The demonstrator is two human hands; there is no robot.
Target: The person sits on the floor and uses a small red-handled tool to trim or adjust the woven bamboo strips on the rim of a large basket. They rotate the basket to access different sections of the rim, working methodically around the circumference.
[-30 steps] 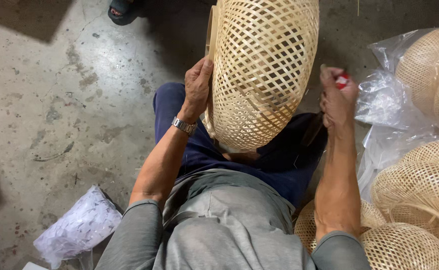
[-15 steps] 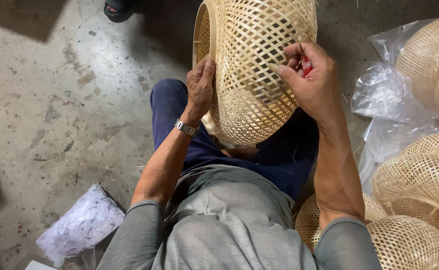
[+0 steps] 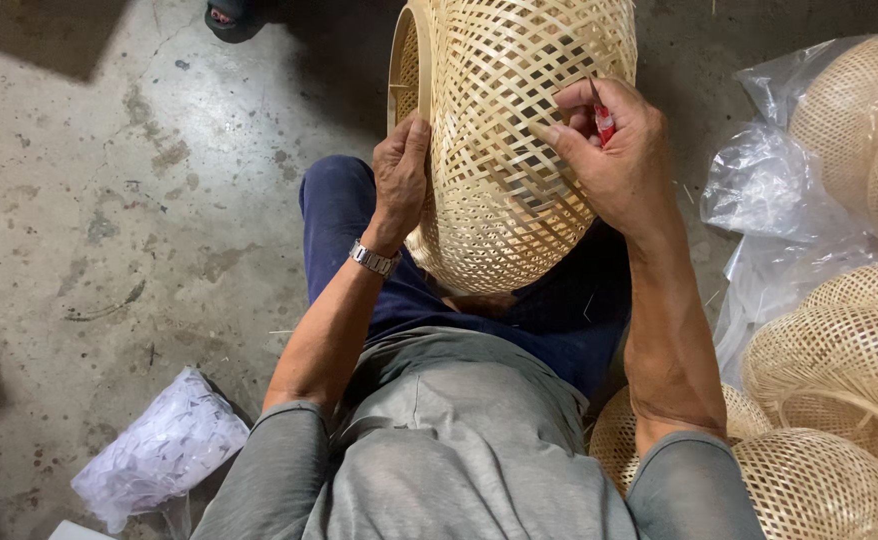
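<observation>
Looking down from my head, I have a woven bamboo basket (image 3: 519,150) propped on my lap, tilted with its rounded bottom toward me and its rim turned to the left; the top of it runs out of the picture. My left hand (image 3: 402,175) grips the basket's left side just under the rim, thumb on the outside; the fingers curl round the weave, so I cannot see their tips. My right hand (image 3: 614,155) lies against the basket's right side, pinched shut on a small red-handled tool (image 3: 604,122); only a short red stretch and a thin dark tip show between my fingers, and I cannot make out what kind of tool it is. A metal wristwatch (image 3: 373,259) sits on my left wrist. To my right, more woven baskets (image 3: 839,370) lie stacked, some inside a clear plastic bag (image 3: 769,190), all cut off by the edge. On the concrete floor (image 3: 109,200) at lower left lies a crumpled white bag (image 3: 159,450). At the top edge, a dark sandal (image 3: 231,17) is only partly visible.
</observation>
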